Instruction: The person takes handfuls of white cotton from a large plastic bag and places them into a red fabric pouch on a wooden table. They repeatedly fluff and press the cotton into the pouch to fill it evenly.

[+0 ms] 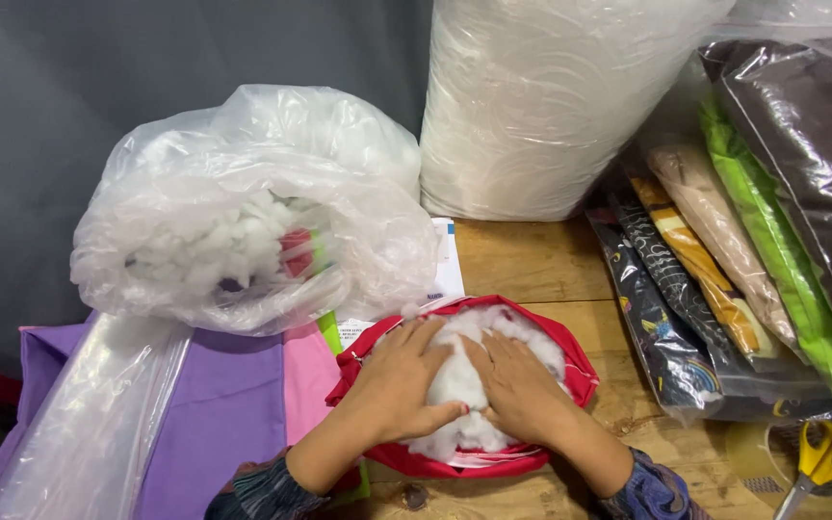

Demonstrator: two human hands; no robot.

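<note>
Pressing down with both palms flat, fingers spread, nothing clamped: left hand (pixel 402 380) and right hand (pixel 522 390) are sitting side by side on the white stuffing (pixel 459 380) inside the red fabric cover (pixel 580 371), mid-bench (pixel 532 260). Stuffing's lying directly under both grips; the cover's underside is hidden.

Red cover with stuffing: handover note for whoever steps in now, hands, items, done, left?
Left hand: flat, palm down, pressing the white stuffing.
Right hand: same, pressing beside it; neither grips anything.
Red fabric cover: on the wooden table, open at the top, stuffing mounded inside.
Clear bag of loose stuffing: open, behind on the left. Large wrapped bale behind.
Yellow-handled scissors: right edge.
Done: cover largely filled.
Left: stuffing pressed in, cover still open.
</note>
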